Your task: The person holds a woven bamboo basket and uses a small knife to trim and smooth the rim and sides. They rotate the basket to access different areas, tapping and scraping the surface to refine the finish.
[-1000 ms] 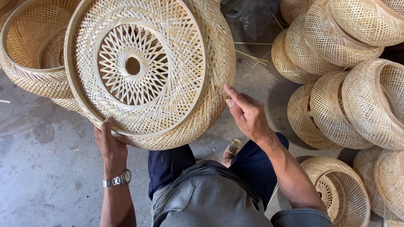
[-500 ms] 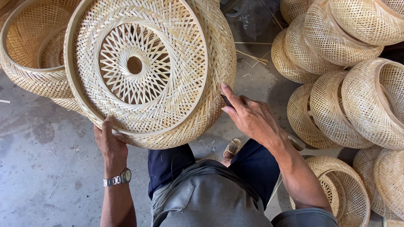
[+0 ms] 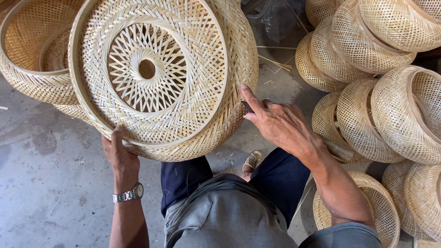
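Head view: left hand point(image 3: 120, 158) under woven basket point(image 3: 161, 76)

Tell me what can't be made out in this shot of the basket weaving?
All in the head view:
- Right hand: a dark tool shows under the fingers; the hand hides most of it, so its kind is unclear.
- Left hand: its fingertips are hidden behind the big basket rim.
- Big basket: top cut off by the picture edge.
- Foot in a sandal: mostly hidden by the leg.
- Basket pile: cut off at the right edge.
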